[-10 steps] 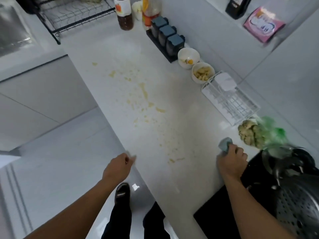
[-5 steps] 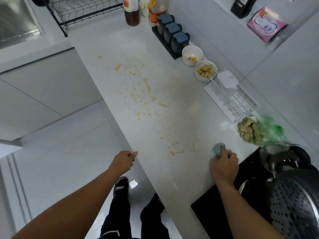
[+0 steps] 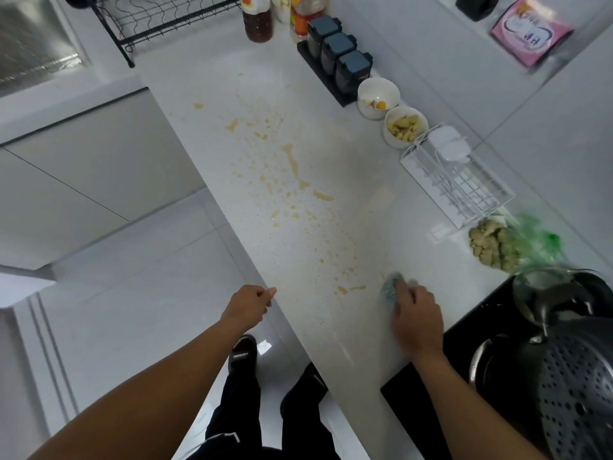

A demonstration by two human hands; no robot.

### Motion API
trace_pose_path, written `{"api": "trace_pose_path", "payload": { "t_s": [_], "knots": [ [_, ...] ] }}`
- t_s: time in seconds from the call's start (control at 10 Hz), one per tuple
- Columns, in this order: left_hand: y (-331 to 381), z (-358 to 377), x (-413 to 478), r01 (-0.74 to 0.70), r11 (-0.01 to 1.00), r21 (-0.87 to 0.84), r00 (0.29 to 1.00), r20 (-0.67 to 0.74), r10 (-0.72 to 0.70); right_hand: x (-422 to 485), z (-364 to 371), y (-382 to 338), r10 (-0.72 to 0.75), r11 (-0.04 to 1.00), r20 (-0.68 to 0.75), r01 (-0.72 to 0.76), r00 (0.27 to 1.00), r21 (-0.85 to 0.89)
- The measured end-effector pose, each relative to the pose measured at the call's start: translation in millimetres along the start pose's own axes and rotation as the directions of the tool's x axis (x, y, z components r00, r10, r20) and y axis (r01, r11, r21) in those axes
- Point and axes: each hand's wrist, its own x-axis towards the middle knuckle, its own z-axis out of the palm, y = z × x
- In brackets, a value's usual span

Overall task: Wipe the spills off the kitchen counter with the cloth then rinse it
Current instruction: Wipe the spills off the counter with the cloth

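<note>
Though it is blurred, the cloth (image 3: 388,291) seemingly runs along the counter (image 3: 351,151).

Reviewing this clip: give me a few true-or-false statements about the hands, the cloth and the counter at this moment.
1. The right hand holds the cloth on the counter. True.
2. The left hand grips a spray bottle. False: it holds nothing, by the counter's front edge.
3. The spills are wiped away. False: yellowish streaks and drops lie across the counter.
4. Three dark canisters stand in a row near the wall. True.
5. Both white bowls are empty. False: the nearer bowl holds pale pieces, the farther bowl a yellow bit.
</note>
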Motion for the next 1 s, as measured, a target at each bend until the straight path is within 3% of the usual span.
{"api": "trace_pose_path", "payload": {
  "t_s": [0.1,0.2,0.3,0.4,0.5,0.7,0.8,0.9,1.0],
  "knots": [
    [0.3,-0.4,0.5,0.002,1.000,-0.002,1.000,-0.002,-0.002,-3.0,-0.1,-13.0,0.325,0.945,-0.038,-0.323,0.945,0.049],
    [-0.9,0.8,0.2,-0.003,1.000,-0.018,1.000,0.000,0.003,-8.8,0.6,-26.3,-0.073,0.997,0.005,0.073,0.997,0.025],
    [-1.3,1.2,0.5,-0.009,1.000,-0.017,1.000,0.000,0.009,-11.3,-3.6,-20.6,0.014,0.997,0.011,-0.015,1.000,0.074],
    [-0.5,0.9,1.4,-0.017,1.000,-0.012,1.000,-0.002,0.017,-15.2,-4.2,-36.0,0.255,0.964,-0.016,-0.253,0.967,0.084],
    [-1.2,2.1,0.7,-0.018,1.000,-0.015,1.000,-0.002,0.018,-23.2,-2.8,-47.7,-0.149,0.987,0.031,0.147,0.988,0.059],
    [0.3,2.5,0.7,-0.005,1.000,-0.016,1.000,-0.007,0.005,-25.7,-4.0,-67.0,0.218,0.971,0.017,-0.218,0.976,0.093],
    [-0.3,2.6,-0.9,-0.007,1.000,-0.010,1.000,-0.008,0.007,-35.6,-1.6,-76.7,-0.215,0.975,0.070,0.210,0.974,0.075],
    [0.4,2.2,-1.7,-0.005,1.000,-0.013,1.000,-0.007,0.005,-35.2,-3.0,-70.8,0.055,0.993,0.050,-0.060,0.997,0.100],
    [0.1,3.5,-2.3,0.005,1.000,-0.017,1.000,-0.007,-0.005,-42.3,-1.6,-86.2,0.088,0.991,0.069,-0.094,0.994,0.096]
  ]
}}
